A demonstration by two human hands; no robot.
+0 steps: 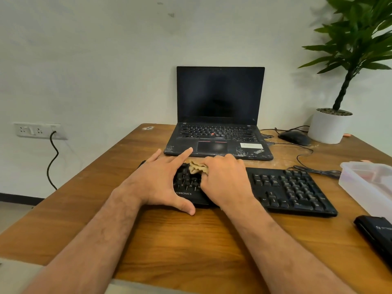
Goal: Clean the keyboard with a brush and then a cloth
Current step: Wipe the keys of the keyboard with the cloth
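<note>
A black keyboard [286, 187] lies across the wooden table in front of me. My right hand [224, 179] presses a crumpled beige cloth [198, 167] onto the keys near the keyboard's middle. My left hand [157, 179] rests on the left part of the keyboard with fingers spread, thumb on the front edge and index finger pointing toward the laptop, steadying it. Most of the left half of the keyboard is hidden under my hands. No brush is in view.
An open black laptop [218, 124] stands just behind the keyboard. A black mouse [294, 137] and a potted plant [328, 126] are at the back right. A clear plastic box [369, 183] and a black case [377, 232] sit at the right edge, with cables beside the keyboard.
</note>
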